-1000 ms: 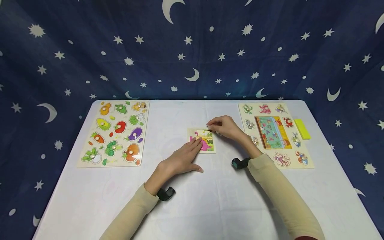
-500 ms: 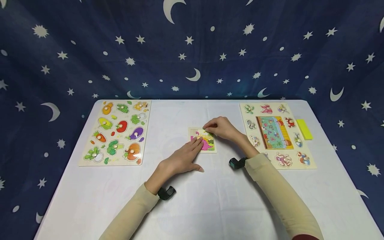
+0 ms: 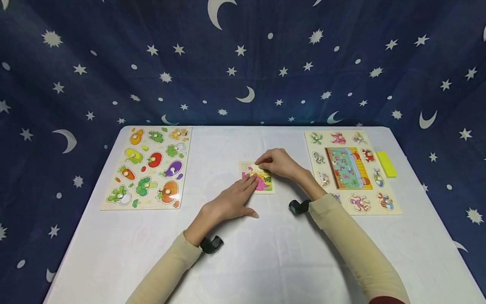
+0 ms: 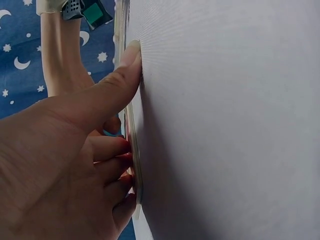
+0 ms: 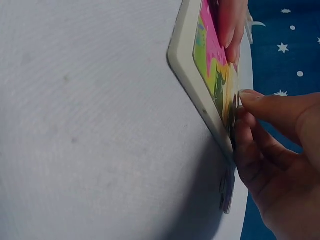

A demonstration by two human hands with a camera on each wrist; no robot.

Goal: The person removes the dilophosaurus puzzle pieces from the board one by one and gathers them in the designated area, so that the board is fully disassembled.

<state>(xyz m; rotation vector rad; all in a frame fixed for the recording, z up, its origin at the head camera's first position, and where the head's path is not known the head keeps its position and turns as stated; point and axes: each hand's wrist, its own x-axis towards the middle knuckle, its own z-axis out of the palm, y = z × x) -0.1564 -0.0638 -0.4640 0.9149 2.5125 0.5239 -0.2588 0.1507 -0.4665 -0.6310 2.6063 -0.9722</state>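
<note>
A small square dinosaur puzzle [image 3: 263, 185] in a pale wooden frame lies at the middle of the table. My left hand [image 3: 229, 202] rests on its left part with straight fingers, the thumb spread out to the side. In the left wrist view those fingertips [image 4: 127, 162] touch the puzzle's near edge. My right hand [image 3: 280, 163] is over the top right of the puzzle. Its thumb and fingers pinch a small thin puzzle piece [image 5: 238, 102], mostly hidden by the fingertips. A thin flat thing [image 5: 227, 192] lies just beyond the frame's corner in the right wrist view.
A vegetable peg puzzle [image 3: 157, 145] lies on the left of the white table [image 3: 243, 261]. On the right is a sea-animal peg board [image 3: 343, 202], with a yellow block [image 3: 386, 164] beside it. A dark blue star-patterned curtain [image 3: 197, 38] hangs behind.
My right hand has moved left along the puzzle's top edge, still pinching. My left hand keeps its place on the puzzle. The view has shifted slightly.
</note>
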